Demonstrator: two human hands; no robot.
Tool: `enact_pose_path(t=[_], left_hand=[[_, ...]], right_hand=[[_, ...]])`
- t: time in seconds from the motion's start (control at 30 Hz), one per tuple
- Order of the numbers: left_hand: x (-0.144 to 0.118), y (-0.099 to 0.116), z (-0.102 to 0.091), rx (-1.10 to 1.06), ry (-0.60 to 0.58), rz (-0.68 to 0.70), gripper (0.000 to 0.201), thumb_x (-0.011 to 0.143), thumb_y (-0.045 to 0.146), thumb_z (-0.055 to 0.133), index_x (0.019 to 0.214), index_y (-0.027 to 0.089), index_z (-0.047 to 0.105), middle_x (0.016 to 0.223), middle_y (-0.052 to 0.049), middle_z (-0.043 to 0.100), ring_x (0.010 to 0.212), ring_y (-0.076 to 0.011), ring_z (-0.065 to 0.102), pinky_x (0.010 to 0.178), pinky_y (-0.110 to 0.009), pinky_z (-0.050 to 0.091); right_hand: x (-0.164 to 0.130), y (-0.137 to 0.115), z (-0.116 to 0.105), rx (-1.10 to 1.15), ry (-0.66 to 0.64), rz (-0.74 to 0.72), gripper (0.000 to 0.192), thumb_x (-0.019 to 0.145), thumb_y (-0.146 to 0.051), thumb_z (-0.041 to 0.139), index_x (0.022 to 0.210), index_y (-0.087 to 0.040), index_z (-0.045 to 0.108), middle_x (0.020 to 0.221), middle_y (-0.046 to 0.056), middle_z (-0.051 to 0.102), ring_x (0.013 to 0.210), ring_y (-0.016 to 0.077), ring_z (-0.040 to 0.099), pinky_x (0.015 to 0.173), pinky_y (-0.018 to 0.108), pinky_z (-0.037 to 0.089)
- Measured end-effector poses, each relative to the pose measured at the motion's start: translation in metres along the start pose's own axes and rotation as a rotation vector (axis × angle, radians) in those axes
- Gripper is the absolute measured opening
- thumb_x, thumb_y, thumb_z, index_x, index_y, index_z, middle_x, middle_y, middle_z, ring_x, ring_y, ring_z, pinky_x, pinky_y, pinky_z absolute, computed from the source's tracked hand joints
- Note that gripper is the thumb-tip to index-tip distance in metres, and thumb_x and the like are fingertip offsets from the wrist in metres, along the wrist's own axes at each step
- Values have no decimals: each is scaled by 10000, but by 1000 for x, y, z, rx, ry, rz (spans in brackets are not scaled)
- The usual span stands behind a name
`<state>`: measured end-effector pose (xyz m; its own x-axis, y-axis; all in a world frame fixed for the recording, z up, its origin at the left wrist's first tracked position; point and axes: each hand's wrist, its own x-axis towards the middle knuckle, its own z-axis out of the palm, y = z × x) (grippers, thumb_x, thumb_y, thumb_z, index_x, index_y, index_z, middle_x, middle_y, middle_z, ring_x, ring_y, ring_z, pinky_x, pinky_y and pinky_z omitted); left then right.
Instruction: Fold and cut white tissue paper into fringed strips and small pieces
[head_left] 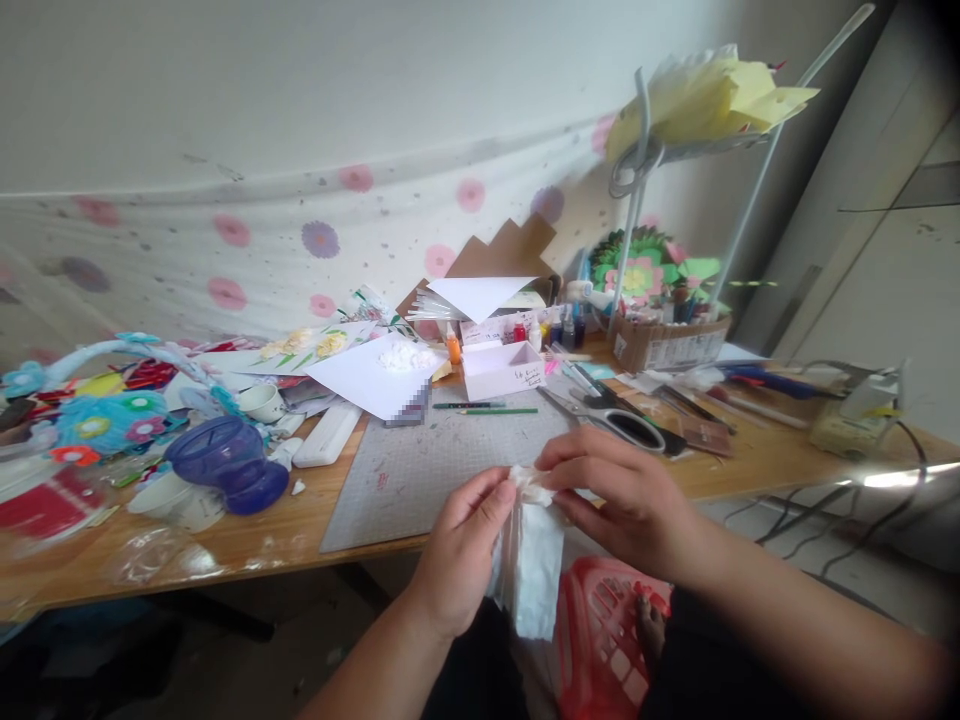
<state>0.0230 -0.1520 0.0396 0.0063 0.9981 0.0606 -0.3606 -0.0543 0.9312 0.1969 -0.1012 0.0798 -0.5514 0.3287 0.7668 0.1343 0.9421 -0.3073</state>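
Observation:
White tissue paper (537, 570) hangs in folds in front of the table's near edge, its top crumpled between my two hands. My left hand (466, 550) pinches the upper left side between thumb and fingers. From the right, my right hand (626, 495) has its fingertips closed on the crumpled top. Behind them on the table lies a grey cutting mat (390, 490) with a green pencil (501, 411) near its far edge. Scissors (611, 422) with dark handles rest just beyond my right hand.
At the left stand a blue plastic cup (225, 465), a red-and-white tub (49, 500) and a blue flowered basket (112, 415). White paper (360, 385) holds small white pieces beside an open white box (502, 372). A red plastic basket (592, 640) sits below the table edge.

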Motion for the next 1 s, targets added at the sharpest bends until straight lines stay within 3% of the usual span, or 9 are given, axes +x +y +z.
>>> enact_pose_path(t=[0.13, 0.37, 0.5, 0.67, 0.83, 1.0], left_hand=[[0, 2, 2, 27, -54, 26, 223, 829, 277, 555, 1012, 182, 641, 880, -33, 660, 813, -148, 572, 754, -271, 423], [4, 9, 10, 0, 34, 30, 165, 811, 266, 577, 854, 140, 675, 727, -23, 634, 722, -117, 544, 683, -225, 411], [9, 11, 12, -86, 77, 23, 187, 813, 287, 568, 850, 140, 677, 762, -46, 658, 755, -145, 576, 726, -257, 432], [12, 10, 6, 147, 114, 59, 291, 836, 353, 521, 995, 154, 662, 906, -72, 663, 863, -175, 570, 810, -283, 408], [7, 10, 9, 369, 4, 103, 305, 846, 372, 491, 948, 148, 672, 740, -34, 608, 708, -141, 499, 647, -235, 389], [2, 6, 12, 348, -25, 69, 312, 842, 389, 488, 933, 144, 659, 672, -3, 539, 635, -116, 423, 570, -216, 347]], right_hand=[[-5, 0, 1, -60, 22, -10, 173, 781, -50, 574, 909, -166, 576, 1022, 91, 563, 851, 145, 553, 719, 272, 473], [-6, 0, 1, -90, 32, -74, 192, 774, -31, 576, 923, -152, 584, 1043, 115, 571, 856, 163, 550, 722, 295, 469], [1, -7, -7, 109, -77, -42, 154, 787, -41, 557, 880, -160, 590, 894, 80, 637, 822, 159, 578, 728, 294, 464], [6, -12, -14, 426, -186, 155, 60, 788, -102, 582, 780, -160, 596, 770, 53, 647, 732, 139, 598, 673, 258, 478], [5, -7, -7, 350, -45, 249, 51, 773, -120, 604, 802, -162, 609, 779, 62, 649, 728, 158, 611, 673, 281, 484], [5, -6, -3, 215, 31, 191, 107, 781, -93, 574, 830, -184, 602, 795, 58, 664, 746, 160, 610, 681, 284, 487]])
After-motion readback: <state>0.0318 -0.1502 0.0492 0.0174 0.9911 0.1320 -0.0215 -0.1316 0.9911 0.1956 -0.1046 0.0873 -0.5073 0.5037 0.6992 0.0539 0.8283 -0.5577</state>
